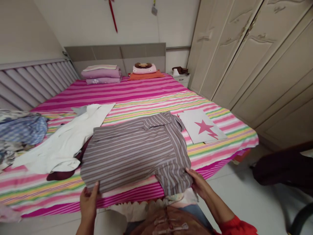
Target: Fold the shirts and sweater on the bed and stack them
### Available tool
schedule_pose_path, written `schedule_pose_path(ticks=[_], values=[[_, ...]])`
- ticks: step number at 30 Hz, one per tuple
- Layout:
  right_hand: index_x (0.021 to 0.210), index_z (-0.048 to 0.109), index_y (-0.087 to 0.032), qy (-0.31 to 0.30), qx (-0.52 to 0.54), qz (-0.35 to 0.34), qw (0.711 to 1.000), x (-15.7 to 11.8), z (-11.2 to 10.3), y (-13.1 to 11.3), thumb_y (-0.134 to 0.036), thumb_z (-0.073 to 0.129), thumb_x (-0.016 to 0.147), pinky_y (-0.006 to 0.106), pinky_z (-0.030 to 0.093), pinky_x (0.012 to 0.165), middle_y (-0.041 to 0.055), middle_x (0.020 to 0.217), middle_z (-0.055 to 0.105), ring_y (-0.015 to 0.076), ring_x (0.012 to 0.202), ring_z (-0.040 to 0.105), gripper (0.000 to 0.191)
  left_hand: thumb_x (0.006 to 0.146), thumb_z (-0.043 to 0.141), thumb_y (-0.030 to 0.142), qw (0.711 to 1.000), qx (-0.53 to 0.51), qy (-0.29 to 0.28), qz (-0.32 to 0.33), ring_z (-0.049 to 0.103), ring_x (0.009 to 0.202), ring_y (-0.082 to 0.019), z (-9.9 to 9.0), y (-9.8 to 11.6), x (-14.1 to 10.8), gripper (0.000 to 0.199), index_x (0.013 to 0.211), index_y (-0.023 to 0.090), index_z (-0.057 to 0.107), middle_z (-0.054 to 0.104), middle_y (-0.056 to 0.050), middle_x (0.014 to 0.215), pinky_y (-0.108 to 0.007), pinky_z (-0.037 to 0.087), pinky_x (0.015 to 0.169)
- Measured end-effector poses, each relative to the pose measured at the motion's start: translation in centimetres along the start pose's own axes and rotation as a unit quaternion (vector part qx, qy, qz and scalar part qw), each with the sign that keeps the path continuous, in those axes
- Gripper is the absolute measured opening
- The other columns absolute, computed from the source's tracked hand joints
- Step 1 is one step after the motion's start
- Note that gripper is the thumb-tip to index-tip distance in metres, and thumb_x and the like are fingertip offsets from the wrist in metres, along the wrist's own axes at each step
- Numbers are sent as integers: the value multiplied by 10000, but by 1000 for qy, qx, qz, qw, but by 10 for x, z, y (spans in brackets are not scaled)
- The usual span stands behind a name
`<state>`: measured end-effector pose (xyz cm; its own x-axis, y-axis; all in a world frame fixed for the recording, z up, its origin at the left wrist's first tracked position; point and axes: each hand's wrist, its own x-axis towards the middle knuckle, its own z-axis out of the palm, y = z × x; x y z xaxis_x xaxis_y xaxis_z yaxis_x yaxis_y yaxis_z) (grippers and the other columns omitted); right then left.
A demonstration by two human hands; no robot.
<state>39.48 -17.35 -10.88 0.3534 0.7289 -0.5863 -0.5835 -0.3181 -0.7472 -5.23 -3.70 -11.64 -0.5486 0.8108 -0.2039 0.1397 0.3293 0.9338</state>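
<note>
A grey-brown striped shirt lies spread sideways on the bed, its collar side to the right and its hem to the left. My left hand pinches the near corner of the hem, thumb on top. At the near sleeve, my right hand grips the edge of the cloth; its fingertips are partly hidden beneath. That sleeve hangs a little over the bed's front edge. Just right of the collar is a folded white garment with a pink star print. Left of the shirt, a white garment lies crumpled over a dark maroon cloth.
Several rumpled clothes are heaped at the bed's left side. Folded purple bedding and a pink pillow sit by the headboard. A wardrobe stands to the right, with a dark chair-like object on the floor.
</note>
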Motion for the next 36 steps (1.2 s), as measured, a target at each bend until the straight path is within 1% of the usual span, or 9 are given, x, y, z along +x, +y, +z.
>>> schedule_pose_path(ticks=[4, 7, 10, 15, 19, 22, 29, 32, 36], values=[[828, 698, -181, -84, -34, 86, 992, -13, 15, -14, -419, 854, 580, 420, 550, 846, 92, 817, 772, 281, 838, 732, 378, 665, 784, 258, 994, 2, -33, -100, 651, 771, -186, 6, 16, -5, 219, 813, 159, 655, 677, -26, 778, -315, 537, 788], [923, 711, -179, -134, -57, 82, 986, -28, 14, -16, -374, 893, 518, 451, 501, 960, 98, 896, 778, 300, 927, 724, 485, 731, 710, 102, 968, -108, -81, -213, 659, 636, -128, 0, 26, -5, 136, 844, 154, 654, 696, -24, 770, -221, 547, 601], [965, 723, -173, -161, -83, 64, 981, -38, 7, -22, -374, 899, 516, 452, 473, 1004, 105, 944, 776, 311, 982, 710, 523, 755, 602, -16, 928, -224, -128, -268, 673, 587, -114, -9, 39, -7, 217, 892, 149, 628, 701, -18, 744, -174, 555, 522], [862, 726, -207, -144, -63, 11, 987, -30, 14, -66, -415, 902, 507, 417, 564, 858, 65, 824, 778, 288, 838, 737, 448, 838, 489, -1, 892, -344, -111, -271, 641, 513, -79, -14, 80, -3, 201, 872, 159, 606, 680, 3, 689, -105, 511, 438], [773, 696, -210, -118, -9, -69, 991, 0, 44, -120, -345, 887, 551, 299, 602, 671, 19, 725, 759, 215, 682, 730, 322, 919, 478, 110, 850, -437, -92, -281, 545, 424, -32, -1, 119, 9, 159, 795, 161, 564, 612, 31, 607, -77, 466, 406], [740, 668, -212, -100, 52, -86, 990, 31, 73, -152, -248, 843, 612, 241, 586, 556, -11, 667, 736, 173, 603, 705, 220, 948, 438, 133, 822, -492, -84, -275, 582, 480, -42, 11, 142, 22, 237, 729, 160, 523, 572, 35, 563, -87, 512, 466], [888, 645, -213, -68, 94, -75, 990, 102, 130, -193, -135, 705, 775, 235, 562, 481, -22, 692, 718, 156, 627, 680, 150, 908, 310, 23, 836, -490, -27, -246, 674, 570, -109, 38, 166, 70, 338, 757, 153, 582, 644, -4, 592, -199, 602, 536], [862, 630, -214, -84, 97, -72, 989, 124, 152, -201, -126, 684, 795, 208, 558, 476, -35, 686, 699, 122, 589, 646, 124, 893, 271, 18, 841, -477, -33, -254, 699, 610, -133, 49, 162, 93, 371, 720, 158, 568, 670, -31, 631, -244, 610, 553], [849, 614, -203, -90, 101, -62, 989, 149, 174, -204, -127, 640, 826, 203, 566, 483, -31, 663, 676, 109, 569, 622, 84, 899, 298, 60, 867, -438, -41, -234, 700, 634, -139, 62, 148, 116, 348, 705, 164, 567, 663, -27, 643, -264, 593, 576]])
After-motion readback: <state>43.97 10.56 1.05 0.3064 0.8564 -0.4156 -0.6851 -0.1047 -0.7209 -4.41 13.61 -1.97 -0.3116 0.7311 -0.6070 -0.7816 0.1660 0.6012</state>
